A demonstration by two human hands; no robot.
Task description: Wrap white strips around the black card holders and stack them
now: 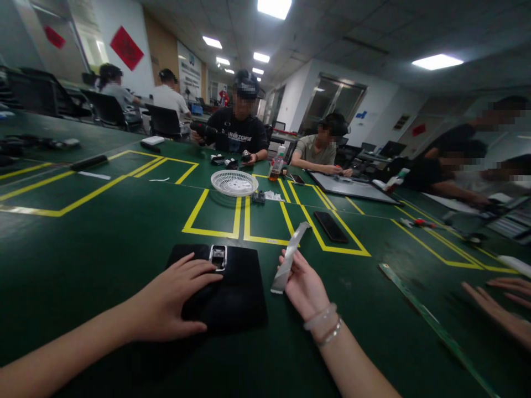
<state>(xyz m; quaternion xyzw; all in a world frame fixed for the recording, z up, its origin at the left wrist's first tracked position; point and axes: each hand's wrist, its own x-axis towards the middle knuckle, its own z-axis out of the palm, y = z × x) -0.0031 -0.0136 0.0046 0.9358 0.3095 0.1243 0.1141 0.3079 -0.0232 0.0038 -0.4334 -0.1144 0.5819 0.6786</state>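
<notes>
A flat black plate (232,301) with rounded corners lies on the green table in front of me. Near its far edge is a small silver-framed recess (218,257). My left hand (176,296) rests on the plate's left side, fingers spread, with the fingertips close to the recess. To the right of the plate, my right hand (302,279) is raised and closed on a shiny silver-grey strip (290,260), which stands up at a slant between thumb and fingers. What the strip is made of I cannot tell.
Beyond the plate are a white plastic basket (234,183), a bottle (275,166) and a dark phone (331,226). A long green strip (431,320) lies to the right, near another person's hands (498,304). Several people sit or stand around the table.
</notes>
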